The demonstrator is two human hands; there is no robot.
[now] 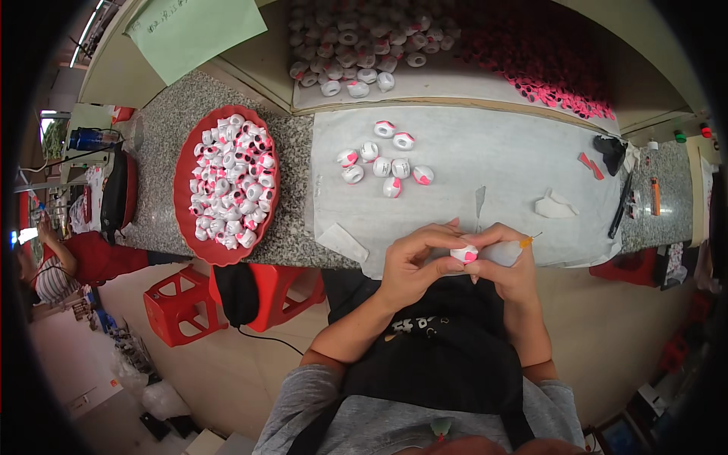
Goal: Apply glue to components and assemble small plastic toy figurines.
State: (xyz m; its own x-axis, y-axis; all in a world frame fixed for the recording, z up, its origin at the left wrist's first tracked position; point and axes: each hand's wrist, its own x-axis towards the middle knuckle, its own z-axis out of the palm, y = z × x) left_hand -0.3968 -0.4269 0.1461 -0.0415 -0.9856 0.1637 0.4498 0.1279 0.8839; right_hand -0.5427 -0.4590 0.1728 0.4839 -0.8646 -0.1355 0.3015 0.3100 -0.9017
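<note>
Near the table's front edge, my left hand (409,265) is closed on a small white and pink rounded piece (465,254). My right hand (517,279) meets it from the other side, its thumb at the piece. That hand also grips a translucent squeeze bottle (503,253) with an orange base and thin needle tip (526,242), pointing away to the right. Ahead, several similar white and pink pieces (381,167) lie in a loose group on the white paper sheet (470,144). Fingers partly cover the held piece.
A red scalloped tray (182,189) full of such pieces stands at left. On a shelf behind lie more white pieces (349,53) and many small pink parts (561,83). Crumpled tissue (556,205), a black pen (622,205) and an orange cutter (656,196) lie right. Red stools (182,307) stand below.
</note>
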